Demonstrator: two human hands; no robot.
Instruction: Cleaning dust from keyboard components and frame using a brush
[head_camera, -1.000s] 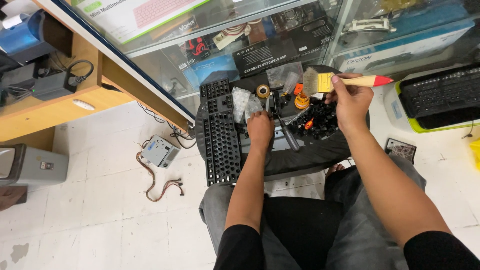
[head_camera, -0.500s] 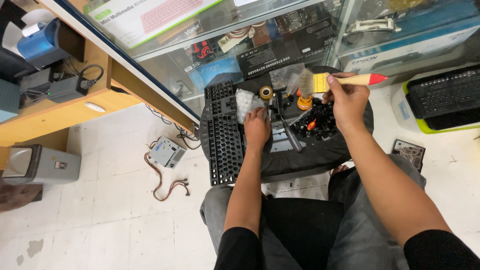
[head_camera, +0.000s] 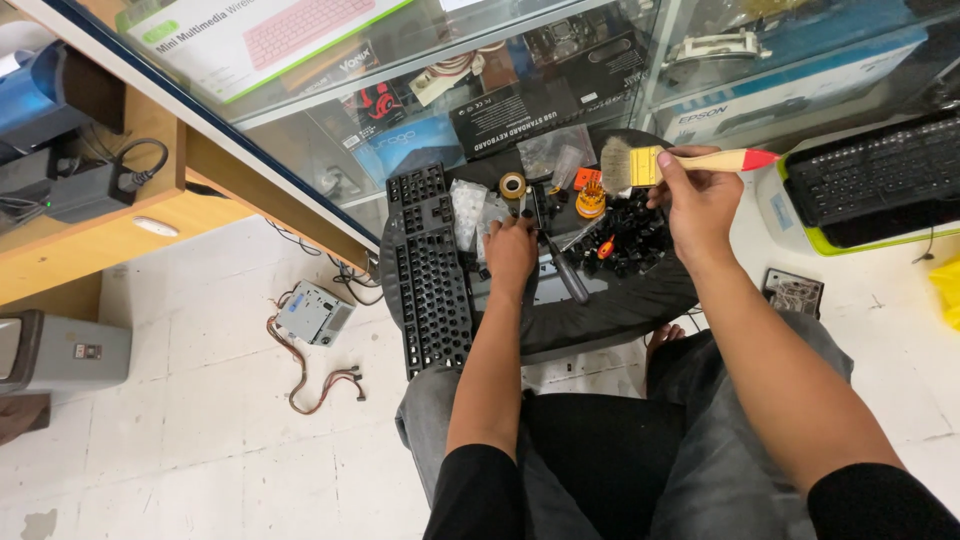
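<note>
Head view, seated person at a round black counter (head_camera: 640, 300). Right hand (head_camera: 695, 195), grip clamped on the handle of a paintbrush (head_camera: 660, 163), holds it level above a pile of black keycaps (head_camera: 635, 235). Left hand (head_camera: 512, 250), fingers curled together, rests on the counter beside a stripped black keyboard (head_camera: 428, 270) and touches a screwdriver (head_camera: 565, 272)

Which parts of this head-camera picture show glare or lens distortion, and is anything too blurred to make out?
Head view: pale reflections veil the glass display case; the wide lens bows the wooden counter near the frame edge. Lighting is even, with soft shadows. The right hand and paintbrush are sharp; the small parts under the left hand cannot be told apart.
</note>
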